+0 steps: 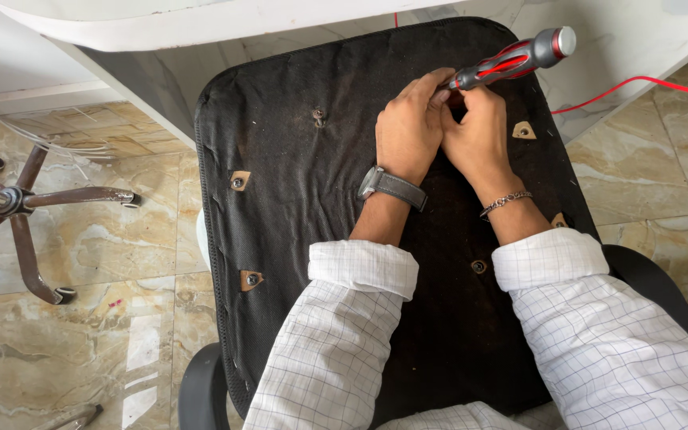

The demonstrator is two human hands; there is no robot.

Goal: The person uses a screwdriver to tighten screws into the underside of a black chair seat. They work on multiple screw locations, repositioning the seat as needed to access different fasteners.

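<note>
Upturned office chair seat (304,183), black fabric underside facing up, is the landmark; everything else is placed off it. Both hands meet over the seat's far right part. Left hand (409,131), with a grey-strapped watch (392,186) on the wrist, has its grip closed around the front of a screwdriver (515,57), fingers pinched where the shaft leaves the handle. Right hand (478,134), chain bracelet (506,201) on the wrist, is curled shut just beside it, touching the left hand; what it clamps is hidden, probably the shaft or a small part at the tip. The red-and-grey screwdriver handle sticks up and away past the seat's far right edge; the tip is out of sight under the fingers. To do this step well, I'd judge: keep the tool square to the fastener, steady the shaft low with one hand, press down before turning so the tip doesn't slip out. Brown backing patches with screw holes show on the seat: one (240,181) at the left edge, one (251,279) nearer on the left, one (524,130) right of the hands. A bare hole (479,267) sits near the right cuff. The wheeled chair base (21,203) lies on the marble floor well left of the seat. A red cable (639,84) runs beyond the seat's right side. No packages, labels or signs visible.
</note>
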